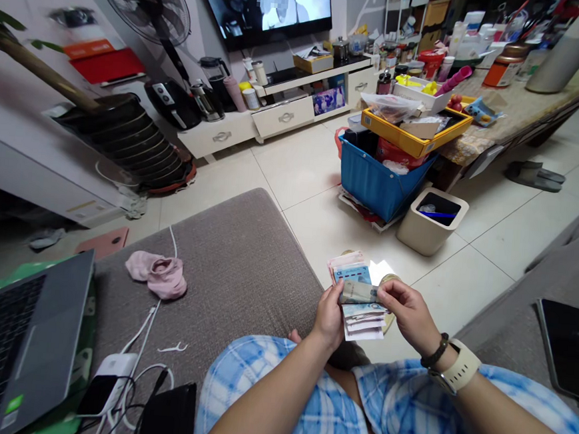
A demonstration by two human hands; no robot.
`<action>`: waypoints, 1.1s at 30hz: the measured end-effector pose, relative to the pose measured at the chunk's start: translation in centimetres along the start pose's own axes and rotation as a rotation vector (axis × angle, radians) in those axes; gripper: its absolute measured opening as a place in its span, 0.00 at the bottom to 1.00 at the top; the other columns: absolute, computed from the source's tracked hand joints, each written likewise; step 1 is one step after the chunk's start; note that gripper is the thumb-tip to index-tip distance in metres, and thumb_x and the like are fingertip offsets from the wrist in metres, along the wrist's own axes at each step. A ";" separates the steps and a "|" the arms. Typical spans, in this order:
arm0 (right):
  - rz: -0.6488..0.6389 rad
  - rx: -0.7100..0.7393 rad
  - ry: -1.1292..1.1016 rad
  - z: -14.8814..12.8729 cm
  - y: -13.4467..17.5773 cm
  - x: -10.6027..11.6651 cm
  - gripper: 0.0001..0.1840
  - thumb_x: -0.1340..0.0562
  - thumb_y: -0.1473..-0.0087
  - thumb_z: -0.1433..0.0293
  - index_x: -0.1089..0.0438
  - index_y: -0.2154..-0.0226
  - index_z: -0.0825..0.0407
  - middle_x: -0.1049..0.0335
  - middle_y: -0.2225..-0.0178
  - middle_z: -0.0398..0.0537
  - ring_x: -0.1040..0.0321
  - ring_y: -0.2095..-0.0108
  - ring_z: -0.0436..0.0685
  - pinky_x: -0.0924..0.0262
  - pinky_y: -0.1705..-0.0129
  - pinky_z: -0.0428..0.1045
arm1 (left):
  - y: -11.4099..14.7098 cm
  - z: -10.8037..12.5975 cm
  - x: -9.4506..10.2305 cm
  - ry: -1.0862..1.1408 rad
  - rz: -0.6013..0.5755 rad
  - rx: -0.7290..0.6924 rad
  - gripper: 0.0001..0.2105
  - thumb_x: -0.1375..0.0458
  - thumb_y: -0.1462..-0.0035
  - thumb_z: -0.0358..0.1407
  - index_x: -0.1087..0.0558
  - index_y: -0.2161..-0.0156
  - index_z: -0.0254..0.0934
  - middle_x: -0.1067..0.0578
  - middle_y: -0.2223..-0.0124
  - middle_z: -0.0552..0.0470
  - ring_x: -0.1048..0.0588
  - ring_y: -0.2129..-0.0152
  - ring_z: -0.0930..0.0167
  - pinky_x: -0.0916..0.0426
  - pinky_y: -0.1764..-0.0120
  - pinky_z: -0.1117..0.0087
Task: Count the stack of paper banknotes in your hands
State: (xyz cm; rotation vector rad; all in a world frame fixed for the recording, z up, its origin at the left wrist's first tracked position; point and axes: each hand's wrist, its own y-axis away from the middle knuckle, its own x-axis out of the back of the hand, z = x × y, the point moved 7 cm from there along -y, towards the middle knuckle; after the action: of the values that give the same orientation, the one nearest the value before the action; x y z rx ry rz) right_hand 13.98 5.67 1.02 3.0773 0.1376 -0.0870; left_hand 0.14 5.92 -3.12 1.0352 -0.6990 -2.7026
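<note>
My left hand (329, 319) is closed around a spread stack of paper banknotes (364, 320), its thumb pressing on them. The stack has pinkish, blue and white pieces fanning out above and below the hand. Across the middle lies a narrow, greyish-green banknote (358, 293). My right hand (409, 312) pinches this note's right end between thumb and fingers. On the right wrist are a dark bracelet and a watch (455, 367) with a pale strap. The notes are held above the floor, past my knees; their fine print is too small to read.
Left on the grey sofa seat (246, 254) lie a pink cloth (157, 273), cables, a power strip (114, 367) and a laptop (13, 349). A phone (570, 346) rests at right. Ahead stand a beige bin (431, 238), a blue crate (372, 180) and a cluttered table (529, 102).
</note>
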 end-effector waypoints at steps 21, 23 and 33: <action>-0.010 -0.037 -0.005 0.7 0.1 -0.1 0.14 0.35 0.55 0.60 0.36 0.74 0.52 0.41 0.78 0.40 0.46 0.78 0.49 0.49 0.75 0.46 | 0.1 -0.2 0.1 -0.023 0.007 0.025 0.14 0.37 0.57 0.38 0.27 0.65 0.31 0.22 0.70 0.46 0.24 0.67 0.63 0.32 0.61 0.64; 0.022 -0.049 -0.002 1.2 0.0 0.2 0.16 0.33 0.57 0.60 0.37 0.72 0.52 0.41 0.78 0.39 0.47 0.78 0.48 0.50 0.76 0.45 | 0.1 -0.3 0.1 -0.027 -0.012 0.041 0.15 0.36 0.59 0.37 0.27 0.64 0.31 0.22 0.69 0.46 0.24 0.68 0.63 0.32 0.61 0.64; 0.017 -0.071 0.040 1.7 -0.1 0.4 0.16 0.36 0.53 0.58 0.37 0.70 0.52 0.44 0.76 0.40 0.49 0.77 0.48 0.52 0.76 0.45 | 0.4 -0.3 -0.4 -0.044 -0.099 0.042 0.16 0.35 0.59 0.34 0.28 0.63 0.30 0.23 0.68 0.46 0.24 0.67 0.64 0.33 0.61 0.65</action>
State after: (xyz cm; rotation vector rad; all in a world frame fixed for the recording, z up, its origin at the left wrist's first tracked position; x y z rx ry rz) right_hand 14.25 5.72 -0.74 3.0099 0.1134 -0.0193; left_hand 0.63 5.56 -2.91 1.0502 -0.7340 -2.8141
